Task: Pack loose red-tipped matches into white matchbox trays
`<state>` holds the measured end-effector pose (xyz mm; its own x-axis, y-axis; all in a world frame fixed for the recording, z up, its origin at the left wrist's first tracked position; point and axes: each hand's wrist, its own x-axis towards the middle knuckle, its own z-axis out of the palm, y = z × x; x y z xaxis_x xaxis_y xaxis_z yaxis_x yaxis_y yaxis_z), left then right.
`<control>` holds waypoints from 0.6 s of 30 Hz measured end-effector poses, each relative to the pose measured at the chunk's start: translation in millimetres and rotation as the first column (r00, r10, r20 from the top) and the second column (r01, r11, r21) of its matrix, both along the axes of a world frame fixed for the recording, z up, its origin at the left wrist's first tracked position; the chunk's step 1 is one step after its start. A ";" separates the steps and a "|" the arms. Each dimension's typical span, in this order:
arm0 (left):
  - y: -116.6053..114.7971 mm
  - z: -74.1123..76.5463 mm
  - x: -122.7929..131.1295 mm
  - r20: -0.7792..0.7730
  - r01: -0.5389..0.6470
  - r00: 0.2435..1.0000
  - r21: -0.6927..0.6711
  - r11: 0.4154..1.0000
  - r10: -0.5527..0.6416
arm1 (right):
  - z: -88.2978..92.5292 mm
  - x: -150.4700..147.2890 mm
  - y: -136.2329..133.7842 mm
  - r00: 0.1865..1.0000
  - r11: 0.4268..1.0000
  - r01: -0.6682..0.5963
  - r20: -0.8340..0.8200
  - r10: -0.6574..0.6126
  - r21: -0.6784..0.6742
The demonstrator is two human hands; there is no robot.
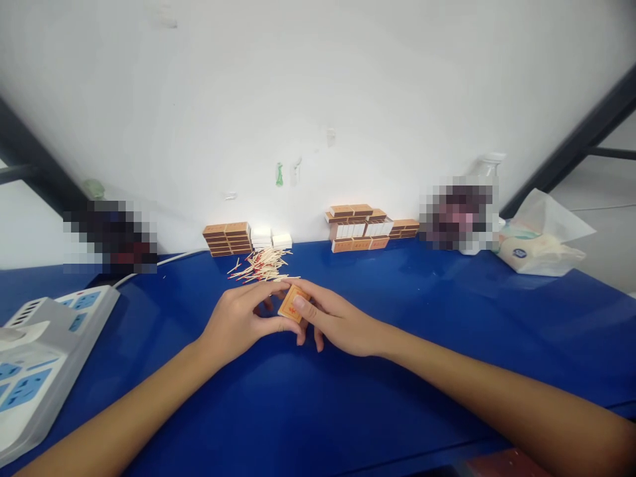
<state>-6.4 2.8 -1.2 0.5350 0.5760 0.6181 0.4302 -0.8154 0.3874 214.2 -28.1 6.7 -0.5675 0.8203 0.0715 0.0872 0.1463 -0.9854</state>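
Note:
Both of my hands meet over the blue table [348, 397] and hold one small orange matchbox [291, 306] between them. My left hand [237, 321] pinches it from the left with thumb and fingers. My right hand [338, 322] grips it from the right, thumb lying on its top face. Just behind the hands lies a loose heap of red-tipped matches [261, 265].
Stacks of matchboxes [227, 238] and white inner trays [271, 238] stand at the wall, with a bigger stack [365, 228] to the right. A white power strip [34, 358] lies at the left edge. A tissue pack [534, 248] sits far right.

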 end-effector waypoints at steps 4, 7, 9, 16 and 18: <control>-1.1 -1.4 2.7 -0.021 -0.062 0.998 0.056 0.996 0.063 | -3.9 4.2 2.8 0.992 0.995 0.100 0.075 -0.101 0.016; 3.5 5.6 -1.2 -0.027 -0.129 0.991 0.116 0.985 0.133 | -5.8 8.8 7.7 0.972 0.981 0.166 0.150 -0.179 0.099; 13.6 17.8 -11.6 -0.069 -0.180 0.980 0.089 0.980 0.186 | -5.7 11.8 11.2 0.950 0.957 0.209 0.190 -0.248 0.204; 74.7 65.8 -81.1 0.104 -0.631 0.765 -0.077 0.772 0.636 | -7.7 17.8 20.9 0.928 0.934 0.231 0.225 -0.295 0.271; 88.3 68.5 -94.8 0.069 -0.669 0.724 -0.170 0.724 0.686 | -9.1 18.7 23.0 0.922 0.927 0.220 0.246 -0.299 0.304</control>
<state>-101.2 91.2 67.3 -0.1007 0.8312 0.5468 0.7925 -0.2652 0.5492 233.0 -5.1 -2.4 -0.3657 0.9140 0.1758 0.4270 0.3326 -0.8409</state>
